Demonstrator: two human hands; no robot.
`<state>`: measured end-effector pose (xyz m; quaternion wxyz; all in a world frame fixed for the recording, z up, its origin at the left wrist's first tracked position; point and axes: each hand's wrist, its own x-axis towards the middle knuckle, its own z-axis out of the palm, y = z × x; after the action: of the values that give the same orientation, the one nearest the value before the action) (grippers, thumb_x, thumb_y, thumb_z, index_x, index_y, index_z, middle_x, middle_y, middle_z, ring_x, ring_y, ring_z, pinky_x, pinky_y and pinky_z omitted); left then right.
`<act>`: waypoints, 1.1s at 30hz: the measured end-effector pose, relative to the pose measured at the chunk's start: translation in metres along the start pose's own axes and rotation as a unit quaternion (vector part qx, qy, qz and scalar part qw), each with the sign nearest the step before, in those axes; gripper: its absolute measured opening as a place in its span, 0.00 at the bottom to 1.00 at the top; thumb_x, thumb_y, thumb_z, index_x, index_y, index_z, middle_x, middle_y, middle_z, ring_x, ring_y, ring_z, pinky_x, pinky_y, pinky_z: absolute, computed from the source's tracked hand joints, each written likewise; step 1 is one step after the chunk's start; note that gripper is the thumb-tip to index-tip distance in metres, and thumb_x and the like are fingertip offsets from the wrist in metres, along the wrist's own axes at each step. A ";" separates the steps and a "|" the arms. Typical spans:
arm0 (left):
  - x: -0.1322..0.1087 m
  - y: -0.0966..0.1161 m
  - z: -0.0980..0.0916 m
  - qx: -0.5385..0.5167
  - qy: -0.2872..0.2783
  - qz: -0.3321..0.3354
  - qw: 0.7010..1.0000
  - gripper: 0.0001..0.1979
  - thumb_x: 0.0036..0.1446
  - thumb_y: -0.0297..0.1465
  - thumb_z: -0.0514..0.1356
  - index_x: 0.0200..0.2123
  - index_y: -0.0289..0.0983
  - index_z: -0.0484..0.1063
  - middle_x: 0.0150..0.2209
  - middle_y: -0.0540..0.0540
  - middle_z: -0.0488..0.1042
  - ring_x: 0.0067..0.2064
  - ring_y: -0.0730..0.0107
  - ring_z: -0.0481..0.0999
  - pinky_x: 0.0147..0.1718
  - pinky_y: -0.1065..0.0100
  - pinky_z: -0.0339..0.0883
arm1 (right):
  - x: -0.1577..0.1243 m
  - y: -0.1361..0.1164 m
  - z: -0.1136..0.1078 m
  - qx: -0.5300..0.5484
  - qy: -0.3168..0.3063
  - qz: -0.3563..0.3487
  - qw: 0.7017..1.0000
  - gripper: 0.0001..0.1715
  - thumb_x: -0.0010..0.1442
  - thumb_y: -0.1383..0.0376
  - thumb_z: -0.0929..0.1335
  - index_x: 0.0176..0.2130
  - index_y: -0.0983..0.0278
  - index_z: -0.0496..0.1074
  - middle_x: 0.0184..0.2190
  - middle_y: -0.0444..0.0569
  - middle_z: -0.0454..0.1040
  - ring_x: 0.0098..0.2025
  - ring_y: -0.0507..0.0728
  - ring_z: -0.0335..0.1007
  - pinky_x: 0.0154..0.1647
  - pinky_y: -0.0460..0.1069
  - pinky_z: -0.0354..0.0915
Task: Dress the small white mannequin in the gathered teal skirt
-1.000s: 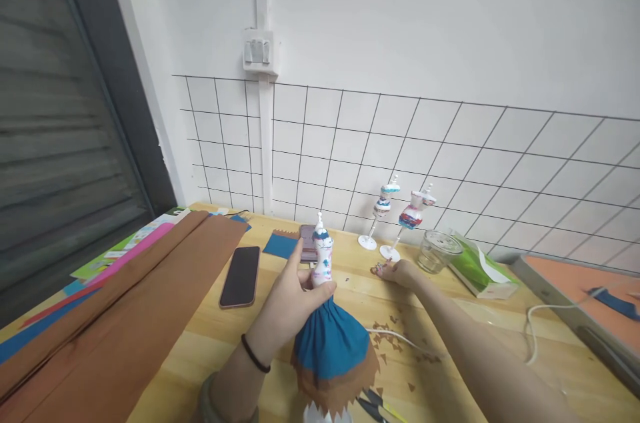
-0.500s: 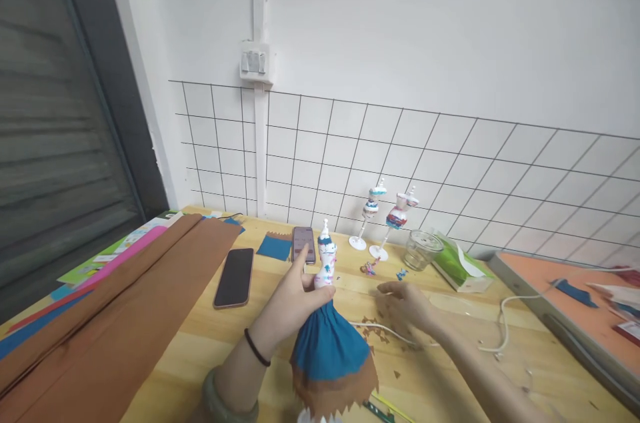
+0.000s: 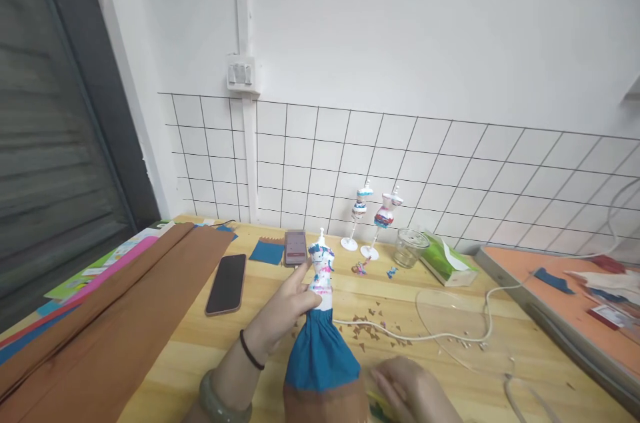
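Observation:
My left hand (image 3: 287,299) is closed around the waist of a small white dress form (image 3: 323,273) with pink and blue marks, standing upright in front of me. A gathered skirt, blue above (image 3: 320,356) and brown below, hangs from its lower part. The skirt's hem runs out of the bottom of the view. At the lower right, my right hand (image 3: 410,386) is low over the table beside the skirt, its fingers bent and blurred. A green and yellow object (image 3: 381,406) shows partly by its fingertips; whether they grip it is unclear.
Two more small dress forms (image 3: 385,213) stand at the back beside a glass jar (image 3: 411,248) and a green tissue pack (image 3: 450,263). Brown scraps (image 3: 367,329) and a white cable (image 3: 425,337) lie mid-table. Two phones (image 3: 226,284) and brown cloth (image 3: 135,316) are leftward.
My right hand has moved down and toward me, from above the scraps to beside the skirt. The dress form has turned and sits slightly lower in view, still in my left hand.

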<state>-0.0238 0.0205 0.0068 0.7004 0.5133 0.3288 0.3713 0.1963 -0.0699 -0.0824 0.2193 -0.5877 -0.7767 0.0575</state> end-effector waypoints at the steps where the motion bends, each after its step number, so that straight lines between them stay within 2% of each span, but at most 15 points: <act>1: 0.000 -0.001 0.002 -0.001 -0.010 0.002 1.000 0.38 0.45 0.23 0.57 0.61 0.35 0.48 0.25 0.52 0.67 0.31 0.71 0.67 0.33 0.71 0.57 | 0.006 -0.003 -0.006 0.015 0.034 0.021 0.999 0.19 0.62 0.62 0.59 0.24 0.60 0.70 0.21 0.45 0.74 0.25 0.54 0.72 0.26 0.45 0.66; 3: 0.002 -0.005 0.006 0.003 -0.027 0.009 1.000 0.39 0.46 0.24 0.57 0.62 0.33 0.46 0.25 0.53 0.66 0.31 0.71 0.66 0.31 0.72 0.56 | 0.019 -0.011 -0.019 0.066 0.112 0.024 0.991 0.14 0.61 0.60 0.61 0.29 0.61 0.71 0.26 0.47 0.77 0.30 0.56 0.74 0.31 0.47 0.68; 5: 0.002 -0.009 0.012 0.027 -0.024 0.017 0.999 0.42 0.46 0.24 0.57 0.63 0.31 0.40 0.24 0.54 0.64 0.29 0.73 0.65 0.30 0.72 0.56 | 0.034 -0.024 -0.031 0.112 0.188 0.004 0.976 0.11 0.60 0.61 0.62 0.38 0.61 0.70 0.37 0.52 0.76 0.40 0.58 0.73 0.41 0.49 0.68; 7: 0.002 -0.013 0.019 0.071 -0.001 0.030 0.997 0.44 0.47 0.26 0.58 0.63 0.28 0.36 0.25 0.54 0.64 0.28 0.74 0.63 0.29 0.72 0.56 | 0.049 -0.038 -0.041 0.139 0.211 -0.009 0.968 0.09 0.60 0.61 0.62 0.37 0.61 0.69 0.38 0.52 0.75 0.41 0.57 0.71 0.41 0.50 0.67; 12: -0.003 -0.016 0.033 0.145 0.034 0.058 0.987 0.44 0.51 0.30 0.57 0.63 0.28 0.32 0.29 0.50 0.70 0.29 0.72 0.66 0.31 0.70 0.60 | 0.073 -0.064 -0.045 0.130 0.210 0.029 0.969 0.10 0.58 0.59 0.64 0.30 0.62 0.66 0.27 0.47 0.71 0.30 0.55 0.68 0.31 0.48 0.64; 16: -0.006 -0.013 0.037 0.184 0.050 0.071 0.979 0.44 0.51 0.29 0.57 0.63 0.29 0.31 0.34 0.47 0.74 0.33 0.70 0.70 0.35 0.69 0.63 | 0.078 -0.068 -0.040 0.106 0.205 0.015 0.973 0.12 0.62 0.61 0.60 0.29 0.62 0.64 0.26 0.47 0.69 0.29 0.54 0.66 0.30 0.48 0.61; 20: -0.007 -0.014 0.037 0.226 0.067 0.078 0.969 0.42 0.51 0.29 0.56 0.63 0.31 0.34 0.32 0.48 0.74 0.32 0.69 0.70 0.34 0.68 0.63 | 0.079 -0.066 -0.037 0.085 0.210 -0.013 0.974 0.12 0.62 0.62 0.58 0.31 0.63 0.65 0.26 0.49 0.68 0.30 0.58 0.63 0.33 0.52 0.58; 23: -0.006 -0.016 0.036 0.183 0.055 0.068 0.979 0.43 0.50 0.28 0.57 0.63 0.31 0.33 0.30 0.50 0.71 0.30 0.72 0.67 0.32 0.69 0.61 | 0.080 -0.063 -0.035 0.100 0.209 -0.022 0.973 0.12 0.62 0.62 0.58 0.31 0.63 0.64 0.27 0.50 0.67 0.32 0.59 0.63 0.34 0.53 0.59; 29: -0.004 -0.013 0.032 0.055 -0.006 0.041 0.998 0.45 0.49 0.26 0.58 0.63 0.26 0.31 0.24 0.55 0.64 0.27 0.76 0.60 0.28 0.72 0.54 | 0.077 -0.053 -0.036 0.181 0.196 0.003 0.964 0.18 0.66 0.63 0.52 0.30 0.62 0.62 0.25 0.45 0.69 0.28 0.52 0.67 0.28 0.45 0.63; 33: -0.004 -0.016 0.034 0.070 0.008 0.038 0.997 0.46 0.48 0.26 0.59 0.63 0.25 0.32 0.25 0.54 0.66 0.27 0.75 0.62 0.29 0.71 0.56 | 0.073 -0.051 -0.039 0.188 0.196 -0.002 0.962 0.18 0.65 0.62 0.55 0.27 0.62 0.65 0.24 0.46 0.69 0.28 0.53 0.68 0.30 0.46 0.63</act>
<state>0.0054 -0.0024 0.0006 0.6452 0.5702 0.3403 0.3779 0.1514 -0.0233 -0.0096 0.4738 -0.5338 -0.6952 0.0857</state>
